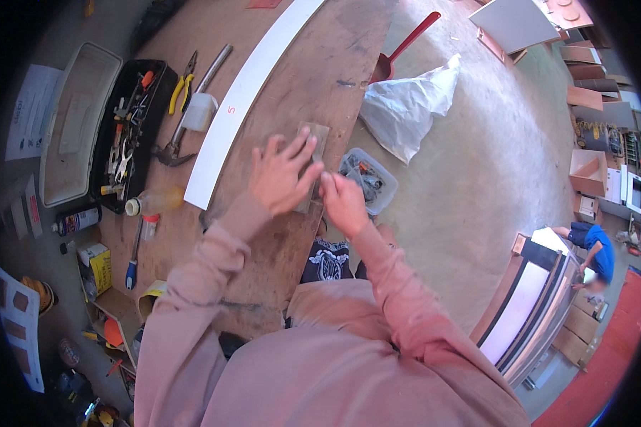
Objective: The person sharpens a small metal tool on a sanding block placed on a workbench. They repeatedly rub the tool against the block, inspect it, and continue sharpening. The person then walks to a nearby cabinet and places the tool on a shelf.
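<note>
My left hand (281, 174) lies over a small flat brown piece (321, 135) at the right edge of the wooden workbench (263, 242). Its fingers are spread and slightly blurred, with the fingertips on or just above that piece. Close beside it, my right hand (346, 205) is closed, thumb and fingers pressed together at the bench edge. Whatever it grips, if anything, is hidden. To the left of my hands, a long white strip (228, 128) with a small red mark runs across the bench.
Left of the strip lie a claw hammer (171, 153), yellow-handled pliers (181, 92), a black toolbox (132, 128) and a bottle (153, 202). A plastic tub (388, 188) sits beside the bench, near a red dustpan (382, 69) and white sheeting (413, 107). A person in blue (600, 252) works at far right.
</note>
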The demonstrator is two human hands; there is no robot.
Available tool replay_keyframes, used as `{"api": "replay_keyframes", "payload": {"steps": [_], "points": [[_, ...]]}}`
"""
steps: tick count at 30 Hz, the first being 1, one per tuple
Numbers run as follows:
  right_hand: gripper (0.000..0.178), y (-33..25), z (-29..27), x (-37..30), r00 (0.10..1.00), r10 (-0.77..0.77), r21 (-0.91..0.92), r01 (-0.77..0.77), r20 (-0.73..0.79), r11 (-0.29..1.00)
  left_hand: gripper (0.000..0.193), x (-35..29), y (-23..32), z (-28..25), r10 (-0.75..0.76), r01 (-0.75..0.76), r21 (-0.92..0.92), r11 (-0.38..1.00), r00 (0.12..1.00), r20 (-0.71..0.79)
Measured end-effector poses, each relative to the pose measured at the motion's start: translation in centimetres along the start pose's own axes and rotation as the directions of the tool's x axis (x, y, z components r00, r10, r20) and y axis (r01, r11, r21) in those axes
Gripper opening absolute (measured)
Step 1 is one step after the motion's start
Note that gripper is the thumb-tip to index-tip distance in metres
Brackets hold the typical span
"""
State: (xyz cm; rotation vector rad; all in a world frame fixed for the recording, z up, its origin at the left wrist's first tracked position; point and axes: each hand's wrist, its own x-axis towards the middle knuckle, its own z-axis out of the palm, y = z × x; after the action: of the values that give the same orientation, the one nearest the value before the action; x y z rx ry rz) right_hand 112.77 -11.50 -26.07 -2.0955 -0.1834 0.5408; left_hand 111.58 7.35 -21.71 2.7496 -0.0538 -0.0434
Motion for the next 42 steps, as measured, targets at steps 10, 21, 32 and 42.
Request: {"api": "replay_keyframes", "payload": {"steps": [10, 21, 32, 42], "points": [[0.044, -0.1, -0.4, -0.9, 0.993, -0.108, -0.006, 0.108, -0.049, 0.994, 0.064, 0.1, -0.1, -0.2, -0.043, 0.038, 0.028, 0.999, 0.981, 0.189], [0.044, 1.2, -1.1, -0.7, 0.988, -0.152, -0.021, 0.152, -0.007, 0.988, 0.058, -1.0, 1.3, 0.5, -0.042, 0.040, 0.049, 0.998, 0.999, 0.033], [0.043, 0.9, -1.1, -1.2, 0.997, -0.070, 0.004, 0.070, -0.038, 0.998, 0.061, -0.4, 0.7, 0.3, -0.085, 0.085, 0.011, 0.996, 0.974, 0.210], [0.045, 1.4, -1.2, -1.7, 0.998, -0.047, -0.033, 0.048, 0.043, 0.998, 0.060, -1.7, 2.4, 0.3, -0.116, 0.111, 0.049, 0.993, 0.987, 0.113]]}}
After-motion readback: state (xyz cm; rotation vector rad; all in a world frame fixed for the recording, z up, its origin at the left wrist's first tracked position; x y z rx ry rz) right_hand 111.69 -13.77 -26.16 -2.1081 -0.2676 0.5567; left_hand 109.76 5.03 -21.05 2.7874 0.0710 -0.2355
